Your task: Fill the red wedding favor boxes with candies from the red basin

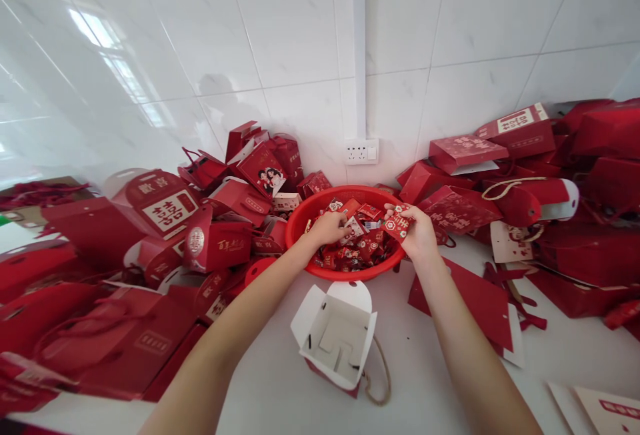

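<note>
A red plastic basket (345, 273) holds many small red wrapped candy packets (360, 248). My left hand (330, 227) reaches into its left side, fingers curled onto a small red-and-white packet (356, 227) among the others. Over the basket's right rim, my right hand (419, 229) grips a red patterned packet (397, 223) between thumb and fingers. Between my forearms stands a gift box (334, 338), its white flaps spread and its white inside showing. A beige rope handle (385, 381) hangs from its right side.
Red gift boxes and bags (220, 241) are heaped on the left of the white table (270, 381). Another heap of red boxes (465, 155) lies at the right. A flat red bag (470, 301) rests beside my right forearm. Behind is a tiled wall with a socket (361, 151).
</note>
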### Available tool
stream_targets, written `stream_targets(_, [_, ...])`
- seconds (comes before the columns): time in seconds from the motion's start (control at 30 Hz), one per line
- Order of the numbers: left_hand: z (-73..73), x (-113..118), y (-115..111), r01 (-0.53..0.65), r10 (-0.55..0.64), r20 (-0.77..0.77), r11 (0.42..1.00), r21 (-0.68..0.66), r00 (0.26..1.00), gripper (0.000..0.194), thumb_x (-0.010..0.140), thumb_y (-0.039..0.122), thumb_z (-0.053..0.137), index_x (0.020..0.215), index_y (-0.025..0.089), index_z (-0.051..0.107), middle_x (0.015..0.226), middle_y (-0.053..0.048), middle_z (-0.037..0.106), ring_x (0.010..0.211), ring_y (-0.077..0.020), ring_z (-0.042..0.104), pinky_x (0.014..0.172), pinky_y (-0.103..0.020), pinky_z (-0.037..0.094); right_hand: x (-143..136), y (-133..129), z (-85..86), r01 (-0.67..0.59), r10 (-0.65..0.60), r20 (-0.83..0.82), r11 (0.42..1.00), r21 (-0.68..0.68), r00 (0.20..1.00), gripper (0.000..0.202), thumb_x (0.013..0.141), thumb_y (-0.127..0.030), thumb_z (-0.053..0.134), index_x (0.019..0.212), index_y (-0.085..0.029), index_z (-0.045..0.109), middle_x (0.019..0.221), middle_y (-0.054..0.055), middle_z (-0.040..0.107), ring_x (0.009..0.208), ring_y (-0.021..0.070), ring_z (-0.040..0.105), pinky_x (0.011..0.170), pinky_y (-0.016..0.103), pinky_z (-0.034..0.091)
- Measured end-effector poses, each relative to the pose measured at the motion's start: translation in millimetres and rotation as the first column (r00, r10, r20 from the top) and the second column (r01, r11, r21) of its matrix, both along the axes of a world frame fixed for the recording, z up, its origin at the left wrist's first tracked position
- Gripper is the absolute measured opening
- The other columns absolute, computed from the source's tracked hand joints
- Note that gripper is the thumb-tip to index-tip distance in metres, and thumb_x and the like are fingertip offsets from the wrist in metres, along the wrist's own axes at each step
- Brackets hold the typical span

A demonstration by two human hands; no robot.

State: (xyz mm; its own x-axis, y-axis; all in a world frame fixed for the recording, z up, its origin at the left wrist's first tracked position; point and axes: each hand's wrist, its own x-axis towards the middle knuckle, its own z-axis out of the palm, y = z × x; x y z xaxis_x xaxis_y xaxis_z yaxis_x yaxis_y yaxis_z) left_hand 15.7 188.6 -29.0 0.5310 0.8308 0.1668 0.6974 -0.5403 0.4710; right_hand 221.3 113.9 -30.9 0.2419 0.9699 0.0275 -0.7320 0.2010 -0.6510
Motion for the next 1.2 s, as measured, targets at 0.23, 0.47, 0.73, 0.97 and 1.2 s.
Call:
stream_targets(0.23, [2.4, 5.1, -1.3, -0.017, 0.015, 0.313, 1.000, 0.001, 0.950, 0.018, 0.079, 0.036, 0.065, 0.077, 0.018, 0.063, 0.076, 0.000, 0.064, 0.070, -0.0159, 0.056, 0.069, -0.027, 0.044, -7.6, -2.6, 3.0, -0.065, 0.064, 0.018, 0.998, 0.029, 0.998, 0.019, 0.067, -0.017, 0.079, 0.075, -0.022, 0.063, 0.080, 0.003, 0.076, 0.074, 0.0192, 0.074, 0.070, 0.033, 0.063])
stream_targets(0.47, [5.6, 6.4, -4.9, 0.089, -0.042, 0.569, 0.995, -0.054, 0.821, 0.033, 0.072, 0.047, 0.073, 0.077, 0.017, 0.060, 0.077, 0.001, 0.063, 0.071, -0.0154, 0.057, 0.072, -0.028, 0.046, -13.6, -1.1, 1.1, -0.066, 0.065, 0.141, 0.998, 0.006, 0.988, 0.015, 0.071, -0.029, 0.079, 0.074, -0.021, 0.066, 0.070, 0.002, 0.073, 0.066, 0.0204, 0.071, 0.064, 0.035, 0.061])
stream_targets(0.73, [8.3, 13.8, -15.8, 0.211, -0.113, 0.735, 0.977, -0.041, 0.669, 0.043, 0.074, 0.043, 0.077, 0.101, 0.017, 0.054, 0.089, -0.002, 0.066, 0.079, -0.0155, 0.062, 0.077, -0.028, 0.049, -19.2, -0.5, -0.5, -0.038, 0.039, 0.228, 0.999, -0.007, 0.973, 0.025, 0.054, -0.021, 0.088, 0.070, -0.020, 0.069, 0.069, -0.002, 0.073, 0.065, 0.0159, 0.067, 0.065, 0.030, 0.056])
stream_targets(0.97, [6.4, 17.0, -16.0, 0.306, -0.170, 0.667, 0.948, -0.091, 0.726, 0.032, 0.077, 0.044, 0.071, 0.076, 0.018, 0.052, 0.075, 0.001, 0.058, 0.070, -0.0132, 0.055, 0.070, -0.026, 0.048, -24.6, -1.7, -1.0, 0.005, -0.010, 0.274, 1.000, 0.020, 0.962, 0.031, 0.047, -0.028, 0.092, 0.069, -0.020, 0.071, 0.067, -0.002, 0.073, 0.062, 0.0149, 0.064, 0.061, 0.028, 0.053])
stream_targets(1.2, [-0.8, 18.9, -16.0, 0.370, -0.247, 0.448, 0.905, -0.211, 0.859, 0.022, 0.068, 0.017, 0.060, 0.088, 0.017, 0.069, 0.089, -0.001, 0.072, 0.085, -0.0202, 0.065, 0.083, -0.030, 0.052, -20.6, 5.3, -4.9, 0.178, -0.184, 0.188, 0.983, 0.052, 0.965, 0.027, 0.053, -0.028, 0.087, 0.068, -0.023, 0.066, 0.068, -0.005, 0.071, 0.062, 0.0145, 0.064, 0.066, 0.030, 0.055])
